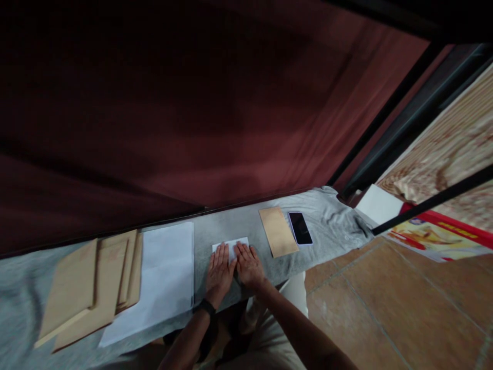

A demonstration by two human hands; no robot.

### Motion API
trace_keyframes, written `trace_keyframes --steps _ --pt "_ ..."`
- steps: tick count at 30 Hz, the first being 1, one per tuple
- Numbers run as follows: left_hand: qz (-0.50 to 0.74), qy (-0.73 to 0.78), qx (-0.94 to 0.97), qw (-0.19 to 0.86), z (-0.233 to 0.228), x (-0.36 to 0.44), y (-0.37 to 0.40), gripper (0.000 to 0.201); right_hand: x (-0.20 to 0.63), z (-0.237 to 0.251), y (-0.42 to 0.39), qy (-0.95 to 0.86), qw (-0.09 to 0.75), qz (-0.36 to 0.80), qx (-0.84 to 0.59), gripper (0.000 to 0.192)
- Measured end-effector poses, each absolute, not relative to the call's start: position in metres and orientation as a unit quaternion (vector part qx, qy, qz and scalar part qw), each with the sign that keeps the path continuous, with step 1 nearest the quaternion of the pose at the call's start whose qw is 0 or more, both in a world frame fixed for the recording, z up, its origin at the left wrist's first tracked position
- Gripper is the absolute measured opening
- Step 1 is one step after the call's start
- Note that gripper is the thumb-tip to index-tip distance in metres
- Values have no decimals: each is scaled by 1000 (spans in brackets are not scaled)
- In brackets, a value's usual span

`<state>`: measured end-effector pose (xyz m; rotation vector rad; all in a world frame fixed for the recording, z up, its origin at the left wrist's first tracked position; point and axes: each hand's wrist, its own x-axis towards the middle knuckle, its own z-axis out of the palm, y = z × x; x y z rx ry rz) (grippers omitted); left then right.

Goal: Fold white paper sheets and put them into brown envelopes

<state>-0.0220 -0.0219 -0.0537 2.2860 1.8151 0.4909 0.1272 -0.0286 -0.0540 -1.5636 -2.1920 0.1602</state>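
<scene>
My left hand (219, 271) and my right hand (248, 265) lie flat, side by side, pressing down on a small folded white paper (232, 245) on the grey cloth-covered table (327, 221). Only the paper's far edge shows beyond my fingers. A black band sits on my left wrist. To the right of my hands lies one brown envelope (278, 230), and beside it a dark phone (300, 227) lies face up.
A stack of white sheets (162, 272) lies left of my hands, with several brown envelopes (88, 288) further left. A dark red curtain (192, 113) hangs behind the table. At the right are a tiled floor (385, 298), black bars and a patterned mattress (450, 149).
</scene>
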Motion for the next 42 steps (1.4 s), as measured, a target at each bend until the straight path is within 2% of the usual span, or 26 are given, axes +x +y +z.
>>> trace_keyframes --steps 7,18,31,42 --pt "157 612 775 35 -58 -30 -25 61 156 -50 -22 -767 225 29 -600 52" --pt "146 597 789 -13 -59 -31 -26 70 158 -48 -22 -763 205 28 -612 52" --pt "157 559 813 -41 -67 -50 -46 57 160 -49 -21 -745 210 39 -632 48" --pt "156 539 825 -69 -65 -55 -62 57 161 -52 -22 -744 219 32 -630 49"
